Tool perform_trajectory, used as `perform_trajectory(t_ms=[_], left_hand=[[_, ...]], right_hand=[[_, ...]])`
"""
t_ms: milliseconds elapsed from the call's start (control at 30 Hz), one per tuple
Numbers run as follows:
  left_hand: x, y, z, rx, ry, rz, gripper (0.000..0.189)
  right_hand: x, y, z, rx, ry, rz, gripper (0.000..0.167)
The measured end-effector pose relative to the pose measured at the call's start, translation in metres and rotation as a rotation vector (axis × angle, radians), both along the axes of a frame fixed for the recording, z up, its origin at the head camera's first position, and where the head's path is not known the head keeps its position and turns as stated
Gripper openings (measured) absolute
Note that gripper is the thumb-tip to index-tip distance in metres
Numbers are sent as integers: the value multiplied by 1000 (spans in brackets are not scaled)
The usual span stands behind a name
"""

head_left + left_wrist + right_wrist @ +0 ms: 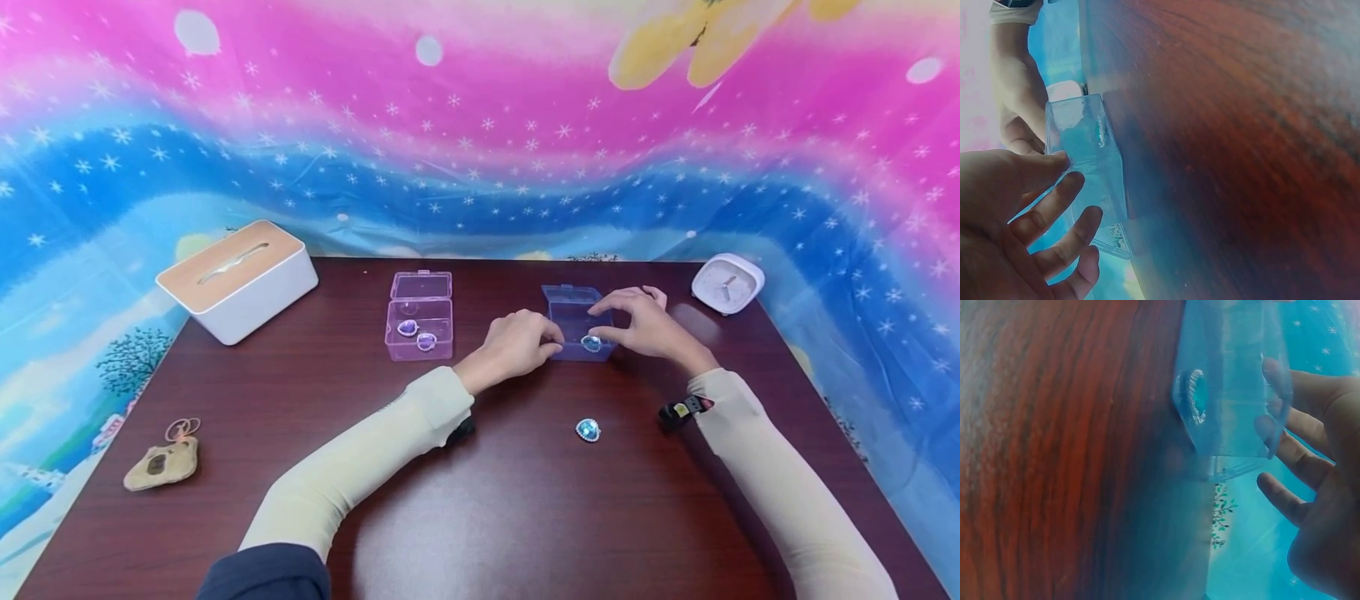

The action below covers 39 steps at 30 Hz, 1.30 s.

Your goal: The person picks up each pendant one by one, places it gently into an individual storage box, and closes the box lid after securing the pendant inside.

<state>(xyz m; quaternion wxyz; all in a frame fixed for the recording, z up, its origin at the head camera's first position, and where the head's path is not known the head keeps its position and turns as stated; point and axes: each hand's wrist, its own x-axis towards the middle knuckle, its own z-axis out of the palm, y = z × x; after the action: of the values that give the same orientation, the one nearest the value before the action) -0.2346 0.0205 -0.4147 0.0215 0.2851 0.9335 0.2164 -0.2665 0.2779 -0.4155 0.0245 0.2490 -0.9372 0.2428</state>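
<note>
A clear blue plastic box (558, 321) stands on the table with its lid (572, 293) tipped back. Inside it lies a blue gem (591, 342) with a pale beaded rim, visible through the wall in the right wrist view. At the box's left side, my left hand (521, 343) pinches the wall near the front corner between thumb and index finger. My right hand (641, 323) hovers over the right side, fingers spread and fingertips just past the rim. Nothing shows between them. A second blue gem (588, 430) lies on the table in front of the box.
To the left stands an open pink plastic box (390, 333) with purple gems (426, 342) inside. A tissue box (247, 292) sits at the back left, a white clock (727, 284) at the back right. A plush keychain (163, 464) lies at the left edge. Printed cloth hangs behind the table.
</note>
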Motion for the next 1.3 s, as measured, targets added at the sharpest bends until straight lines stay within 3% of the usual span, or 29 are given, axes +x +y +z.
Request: perform_trajectory(t_ms=[167, 367, 567, 800, 1033, 1300], left_hand=[[0, 0, 1, -4, -6, 4, 21], [0, 0, 1, -1, 2, -2, 21], [-1, -1, 1, -1, 15, -8, 21], [-1, 0, 1, -2, 13, -11, 21], [-1, -2, 2, -11, 10, 1, 21], [0, 0, 1, -5, 8, -6, 20]], right_hand=[[12, 4, 9, -22, 70, 17, 32], [44, 8, 24, -62, 140, 80, 33], [74, 10, 30, -74, 98, 197, 32], [100, 0, 12, -28, -39, 280, 30], [114, -11, -7, 24, -162, 277, 33], [122, -19, -16, 121, -129, 251, 32]])
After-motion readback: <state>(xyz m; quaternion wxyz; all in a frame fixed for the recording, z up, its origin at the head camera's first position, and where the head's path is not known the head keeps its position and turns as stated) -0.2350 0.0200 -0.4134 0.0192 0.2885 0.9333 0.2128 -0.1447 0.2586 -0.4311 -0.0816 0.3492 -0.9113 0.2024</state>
